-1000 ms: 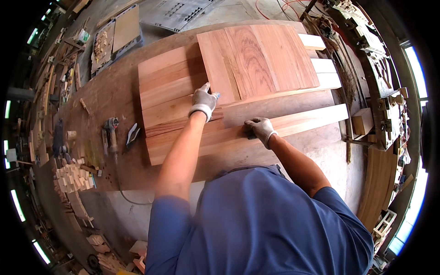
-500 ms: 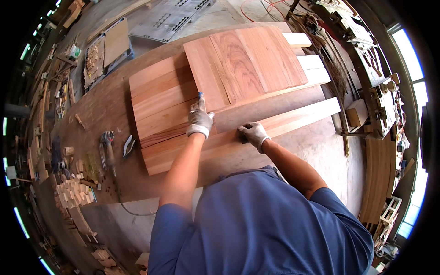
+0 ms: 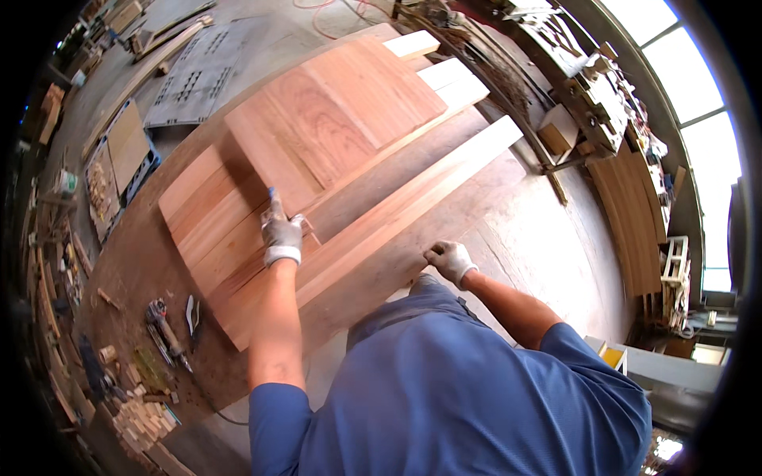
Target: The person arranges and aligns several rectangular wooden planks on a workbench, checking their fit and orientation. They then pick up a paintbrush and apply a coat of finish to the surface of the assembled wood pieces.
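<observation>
My left hand (image 3: 282,234), in a whitish work glove, lies on the lower wooden panel (image 3: 210,210) by the near corner of the upper wooden panel (image 3: 341,111). Its index finger stretches forward with the thumb apart, and something small and blue shows at the fingertip. A long pale board (image 3: 405,202) runs along the near side, its right part reaching past the panel. My right hand (image 3: 450,263), gloved too, is held near my waist, on the near side of the long board and apart from it. Its fingers are curled; whatever they may hold is hidden.
The worktable (image 3: 127,266) carries a power tool (image 3: 165,329) with a cord and a dark slim tool (image 3: 192,317) at the left. Wood offcuts (image 3: 143,420) lie at lower left. A cluttered bench (image 3: 595,103) lines the right, near stacked curved boards (image 3: 627,214).
My right hand has come off the long board and drawn back toward my waist. My left hand stays at the upper panel's corner. The view has swung to the right.
</observation>
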A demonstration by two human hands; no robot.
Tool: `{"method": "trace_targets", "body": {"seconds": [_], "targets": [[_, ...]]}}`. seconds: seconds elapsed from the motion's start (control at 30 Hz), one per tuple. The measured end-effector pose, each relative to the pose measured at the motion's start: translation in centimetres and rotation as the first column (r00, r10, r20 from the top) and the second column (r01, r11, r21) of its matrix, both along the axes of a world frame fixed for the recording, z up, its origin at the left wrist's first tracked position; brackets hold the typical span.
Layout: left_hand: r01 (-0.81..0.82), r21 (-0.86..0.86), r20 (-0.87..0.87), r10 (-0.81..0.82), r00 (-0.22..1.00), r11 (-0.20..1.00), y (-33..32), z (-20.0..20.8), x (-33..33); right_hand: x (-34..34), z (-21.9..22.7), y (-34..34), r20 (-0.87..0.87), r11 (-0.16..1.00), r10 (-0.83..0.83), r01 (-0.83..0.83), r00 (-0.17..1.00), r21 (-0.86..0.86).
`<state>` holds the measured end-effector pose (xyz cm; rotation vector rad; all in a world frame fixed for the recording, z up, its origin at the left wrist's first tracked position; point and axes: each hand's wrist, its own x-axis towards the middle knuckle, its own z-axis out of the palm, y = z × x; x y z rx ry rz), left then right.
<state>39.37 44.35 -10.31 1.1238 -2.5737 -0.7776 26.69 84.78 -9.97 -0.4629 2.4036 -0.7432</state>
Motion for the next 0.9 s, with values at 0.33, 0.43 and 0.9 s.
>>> {"method": "trace_targets", "body": {"seconds": [0.33,0.43,0.9], "targets": [[-0.025,-0.136,0.015,0.027,1.0,0.99,1.8,-4.7,3.0,4.8,-9.8,23.4,0.46,0.907,-0.309,0.112,0.832,0.407],[-0.021,-0.261,0.093,0.047,0.995,0.965,3.6,-5.8,3.7,5.0,-7.1,23.6,0.473,0.865,-0.454,0.245,0.755,0.439],[-0.097,-0.413,0.201,0.195,0.96,0.905,8.1,3.0,-3.5,0.3,-9.9,31.9,0.57,0.68,-0.675,0.695,0.469,0.234]]}}
